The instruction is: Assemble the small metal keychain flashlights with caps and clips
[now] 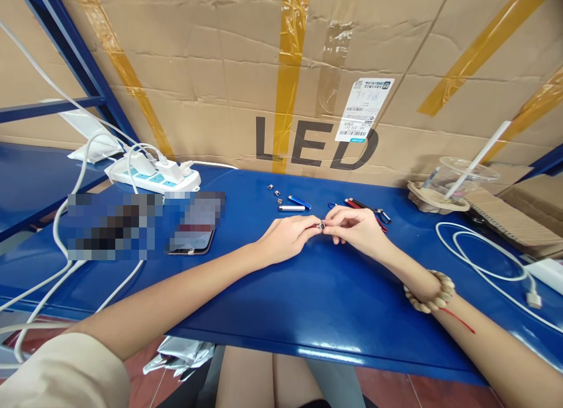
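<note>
My left hand (288, 237) comes in from the left over the blue table and is closed in a pinch. Between its fingertips and those of my right hand (358, 229) is a small shiny metal-ended piece (322, 225) with a bit of red showing, mostly covered by fingers. My right hand is closed too, thumb and forefinger at the right side of that piece. Just beyond lie a silver tube (291, 208) and a blue tube (299, 203). Several tiny metal parts (277, 193) rest behind them. Past my right hand are slim red and black pieces (357, 203), partly hidden.
A phone (193, 241) and a white power strip (176, 181) with cables occupy the left side. At the right are a coiled white cable (479, 261), a clear plastic cup (468, 170) in a cardboard holder, and a notebook (514, 220). A large cardboard box (211, 91) stands behind the blue table (281, 302).
</note>
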Demonstrator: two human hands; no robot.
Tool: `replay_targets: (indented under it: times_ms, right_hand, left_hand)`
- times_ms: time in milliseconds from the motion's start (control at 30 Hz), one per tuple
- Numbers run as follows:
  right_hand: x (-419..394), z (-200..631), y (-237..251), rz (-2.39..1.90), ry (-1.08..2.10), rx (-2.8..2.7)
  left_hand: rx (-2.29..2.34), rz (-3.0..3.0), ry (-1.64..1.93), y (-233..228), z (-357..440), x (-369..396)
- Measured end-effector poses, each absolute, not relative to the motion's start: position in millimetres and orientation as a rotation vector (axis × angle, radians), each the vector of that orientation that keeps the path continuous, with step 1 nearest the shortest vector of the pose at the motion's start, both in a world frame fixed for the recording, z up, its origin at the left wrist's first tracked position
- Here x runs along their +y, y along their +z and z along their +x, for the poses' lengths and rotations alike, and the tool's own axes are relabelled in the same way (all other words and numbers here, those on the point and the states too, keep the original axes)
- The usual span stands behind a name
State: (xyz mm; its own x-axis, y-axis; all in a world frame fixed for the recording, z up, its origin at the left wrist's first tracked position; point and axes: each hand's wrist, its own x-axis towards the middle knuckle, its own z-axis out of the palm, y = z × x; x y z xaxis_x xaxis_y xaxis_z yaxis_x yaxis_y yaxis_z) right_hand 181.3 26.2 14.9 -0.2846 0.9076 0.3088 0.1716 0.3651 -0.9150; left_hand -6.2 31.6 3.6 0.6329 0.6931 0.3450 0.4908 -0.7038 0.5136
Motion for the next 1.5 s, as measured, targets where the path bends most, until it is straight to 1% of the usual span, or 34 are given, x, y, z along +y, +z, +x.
replay_targets:
  times_ms: [167, 433, 667, 1000, 1500]
  right_hand:
    - [26, 181, 16, -0.977, 0.982, -1.687]
    - [27, 182, 15, -0.974, 0.966, -1.683]
    - [25, 180, 16, -0.926, 1.023, -1.619]
    - [20, 174, 13, -0.983, 1.032, -1.606]
    - [22, 176, 6, -1.217, 1.098, -1.576]
  left_hand:
    - [0.988, 2.504, 0.783, 3, -4, 32]
    - [0.846, 2.326, 0.815, 1, -4, 36]
    - [0.769, 2.459, 0.843, -1, -5, 35]
    - [0.842, 2.631, 0.886, -2, -7, 33]
    - [0.882, 2.633, 1.028, -7, -5, 38]
